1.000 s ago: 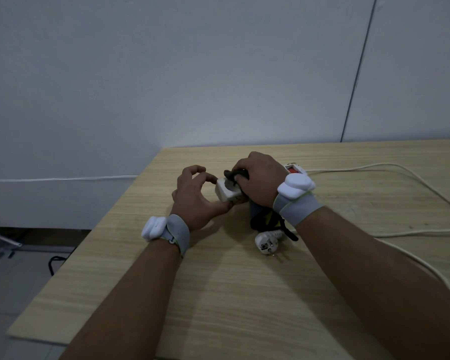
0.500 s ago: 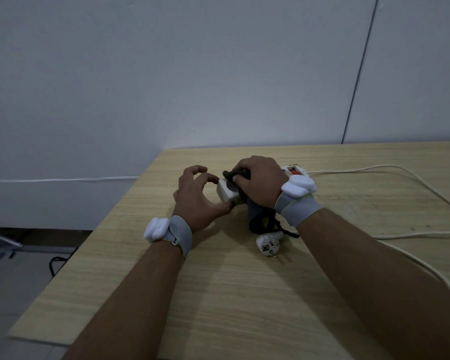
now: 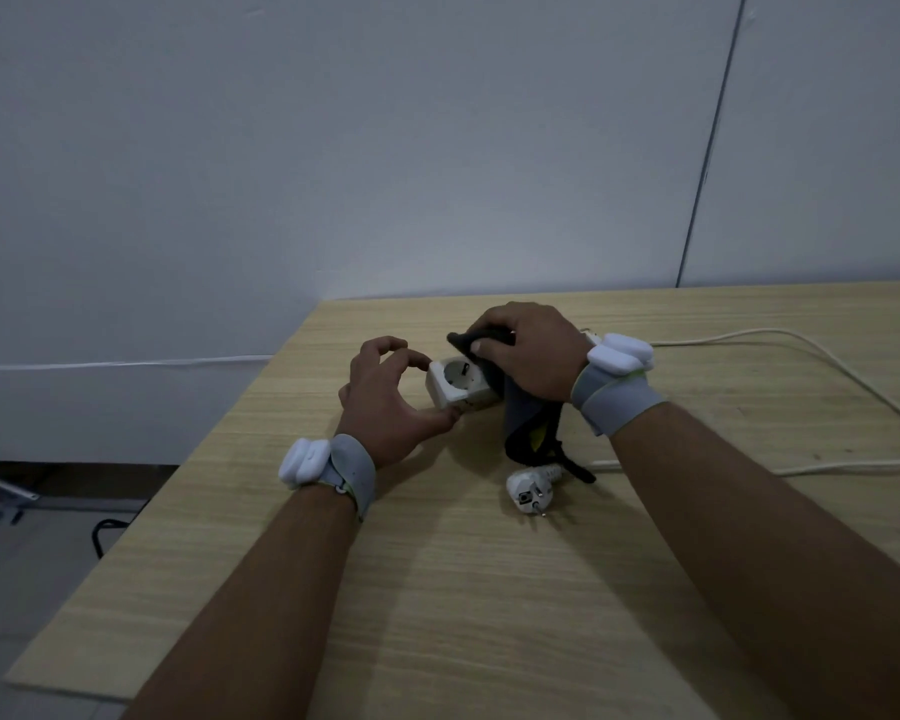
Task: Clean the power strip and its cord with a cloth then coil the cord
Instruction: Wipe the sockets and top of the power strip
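A white power strip [image 3: 455, 384] lies on the wooden table [image 3: 463, 589], its left end socket showing. My left hand [image 3: 385, 402] holds that end, thumb under the near side and fingers curled over the far edge. My right hand [image 3: 528, 350] grips a dark cloth [image 3: 520, 418] and presses it on top of the strip, hiding most of the strip. The cloth's lower part hangs onto the table. The white plug [image 3: 531, 491] lies near the cloth's tail. The white cord [image 3: 801, 350] loops off to the right.
The table's left edge runs diagonally beside my left forearm, with floor below it. A grey wall stands behind the table's far edge. A thin white line [image 3: 126, 363] runs along the wall at left. Both wrists wear grey bands with white pods.
My right hand with the cloth has slid right along the strip, uncovering the end socket. My left hand stays on the strip's end.
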A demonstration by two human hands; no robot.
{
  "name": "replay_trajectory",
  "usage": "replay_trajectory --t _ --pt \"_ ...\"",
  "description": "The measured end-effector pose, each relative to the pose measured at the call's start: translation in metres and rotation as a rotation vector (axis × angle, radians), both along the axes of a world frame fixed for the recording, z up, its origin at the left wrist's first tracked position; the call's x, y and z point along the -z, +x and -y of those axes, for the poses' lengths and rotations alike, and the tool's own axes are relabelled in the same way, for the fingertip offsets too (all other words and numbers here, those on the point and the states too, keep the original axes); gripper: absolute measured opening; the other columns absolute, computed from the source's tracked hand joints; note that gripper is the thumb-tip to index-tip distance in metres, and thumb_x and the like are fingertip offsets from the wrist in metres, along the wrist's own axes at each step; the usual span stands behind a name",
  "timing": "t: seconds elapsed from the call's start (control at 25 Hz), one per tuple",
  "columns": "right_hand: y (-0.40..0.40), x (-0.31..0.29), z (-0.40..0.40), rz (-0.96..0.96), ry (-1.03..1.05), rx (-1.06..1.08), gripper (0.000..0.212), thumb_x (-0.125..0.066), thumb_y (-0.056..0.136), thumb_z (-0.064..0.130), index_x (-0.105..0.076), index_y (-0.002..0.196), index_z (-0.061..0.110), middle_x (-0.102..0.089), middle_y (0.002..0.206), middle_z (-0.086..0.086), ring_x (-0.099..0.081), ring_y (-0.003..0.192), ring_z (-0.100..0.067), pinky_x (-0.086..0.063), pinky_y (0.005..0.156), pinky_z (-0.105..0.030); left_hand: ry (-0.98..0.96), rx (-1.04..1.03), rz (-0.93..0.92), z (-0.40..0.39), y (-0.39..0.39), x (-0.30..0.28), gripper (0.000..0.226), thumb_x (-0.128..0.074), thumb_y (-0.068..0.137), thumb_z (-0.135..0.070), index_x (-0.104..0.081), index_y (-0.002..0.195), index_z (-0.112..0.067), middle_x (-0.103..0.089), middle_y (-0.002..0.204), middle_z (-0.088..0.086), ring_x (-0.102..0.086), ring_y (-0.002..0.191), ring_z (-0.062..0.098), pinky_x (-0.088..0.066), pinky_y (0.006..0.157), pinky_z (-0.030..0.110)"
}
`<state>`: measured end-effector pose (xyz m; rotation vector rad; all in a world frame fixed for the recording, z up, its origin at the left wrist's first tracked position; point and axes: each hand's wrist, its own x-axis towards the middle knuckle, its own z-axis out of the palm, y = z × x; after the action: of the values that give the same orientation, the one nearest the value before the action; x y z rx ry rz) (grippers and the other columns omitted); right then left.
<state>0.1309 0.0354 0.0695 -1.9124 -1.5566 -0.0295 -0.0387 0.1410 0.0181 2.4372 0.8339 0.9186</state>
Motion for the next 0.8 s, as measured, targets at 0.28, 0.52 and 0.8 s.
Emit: replay_trajectory --t 0.28,0.52,0.8 --pt "0.016 0.012 -0.006 0.114 -0.051 0.205 0.024 -0.058 0.088 0.029 -0.071 0.106 0.019 -0.068 0.110 -0.004 -0.059 0.103 -0.026 -0.042 0.083 -0.028 0.044 0.012 0.024 -0.002 0.000 0.001 0.050 -0.086 0.058 -0.039 -0.058 0.099 -0.032 -0.038 0.130 -0.006 -0.036 0.126 0.017 -0.032 0.095 0.039" --pt "0.054 0.013 0.006 0.076 -0.146 0.328 0.022 -0.059 0.087 0.029 -0.071 0.103 0.019 -0.068 0.110 -0.005 -0.060 0.100 -0.029 -0.043 0.079 -0.028 0.007 -0.017 -0.045 -0.009 0.000 0.006 0.051 -0.085 0.058 -0.042 -0.054 0.099 -0.039 -0.038 0.129 -0.007 -0.035 0.126 0.018 -0.032 0.096 0.041" --pt "0.060 0.010 0.012 0.052 -0.083 0.297 0.020 -0.062 0.086 0.030 -0.072 0.100 0.022 -0.069 0.107 -0.004 -0.060 0.100 -0.027 -0.041 0.078 -0.026 -0.029 -0.040 -0.118 -0.017 -0.001 0.014 0.056 -0.083 0.055 -0.043 -0.050 0.100 -0.044 -0.038 0.128 -0.008 -0.036 0.124 0.017 -0.025 0.089 0.036"
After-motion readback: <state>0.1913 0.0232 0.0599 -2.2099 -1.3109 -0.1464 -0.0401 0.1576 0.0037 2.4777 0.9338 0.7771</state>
